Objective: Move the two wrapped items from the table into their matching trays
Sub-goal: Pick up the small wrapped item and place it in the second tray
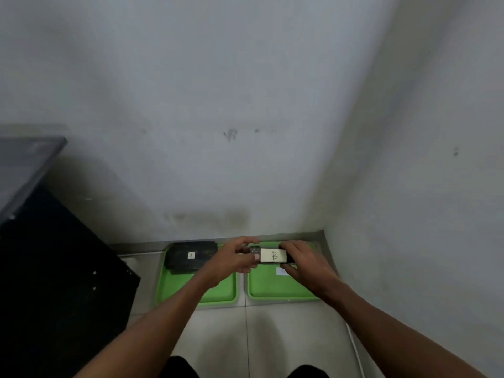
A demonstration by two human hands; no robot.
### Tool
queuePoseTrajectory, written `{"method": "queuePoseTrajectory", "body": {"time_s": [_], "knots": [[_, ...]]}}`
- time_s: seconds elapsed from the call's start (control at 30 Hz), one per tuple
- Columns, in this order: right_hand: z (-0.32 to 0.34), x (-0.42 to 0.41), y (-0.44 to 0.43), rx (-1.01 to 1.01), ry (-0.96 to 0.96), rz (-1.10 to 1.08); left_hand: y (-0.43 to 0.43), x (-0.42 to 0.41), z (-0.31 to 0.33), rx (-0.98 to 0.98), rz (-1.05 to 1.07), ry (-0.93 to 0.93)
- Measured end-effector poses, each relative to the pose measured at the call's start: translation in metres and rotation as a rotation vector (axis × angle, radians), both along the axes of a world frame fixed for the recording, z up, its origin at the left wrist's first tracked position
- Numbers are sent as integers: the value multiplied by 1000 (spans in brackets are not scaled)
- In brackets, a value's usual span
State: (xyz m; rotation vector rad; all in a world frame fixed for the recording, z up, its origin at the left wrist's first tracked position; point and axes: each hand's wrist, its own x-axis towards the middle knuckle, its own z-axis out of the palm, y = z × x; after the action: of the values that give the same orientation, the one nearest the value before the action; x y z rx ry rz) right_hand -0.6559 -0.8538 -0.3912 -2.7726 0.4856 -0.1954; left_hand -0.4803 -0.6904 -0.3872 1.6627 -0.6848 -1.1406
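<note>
Two green trays are set side by side on the tiled floor against the wall. The left tray (174, 290) carries the black wrapped item marked A (191, 256). Above the far part of the right tray (272, 291), the item labelled B (273, 255) is held, long axis left to right. Its ends are gripped by the left hand (234, 259) and the right hand (302, 261), fingers closed. Lowering appears to remain.

place: bare room corner — tiled floor (218, 336); stained white walls (218, 105)

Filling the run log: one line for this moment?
black wrapped item labelled B | held by left hand, right hand | above right green tray
</note>
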Motion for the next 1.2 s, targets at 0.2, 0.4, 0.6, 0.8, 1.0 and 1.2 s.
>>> {"method": "queuePoseTrajectory", "body": {"time_s": [0.2, 0.4, 0.6, 0.8, 1.0, 1.2], "knots": [[-157, -3, -24, -45, -4, -30, -7, 16, -156, 49, 78, -147], [-259, -19, -40, -28, 33, -43, -13, 13, -255, 146, 130, -226], [-302, -18, -62, 14, 97, -54, -39, 14, -299, 205, 89, -277], [-342, 14, -114, 8, 149, -70, -89, 34, -335, 272, 4, -381], [-403, 53, -167, 77, 181, -103, -139, 52, -392, 403, -160, -560], [-458, 93, -205, 118, 227, -168, -170, 62, -448, 621, -398, -829]]}}
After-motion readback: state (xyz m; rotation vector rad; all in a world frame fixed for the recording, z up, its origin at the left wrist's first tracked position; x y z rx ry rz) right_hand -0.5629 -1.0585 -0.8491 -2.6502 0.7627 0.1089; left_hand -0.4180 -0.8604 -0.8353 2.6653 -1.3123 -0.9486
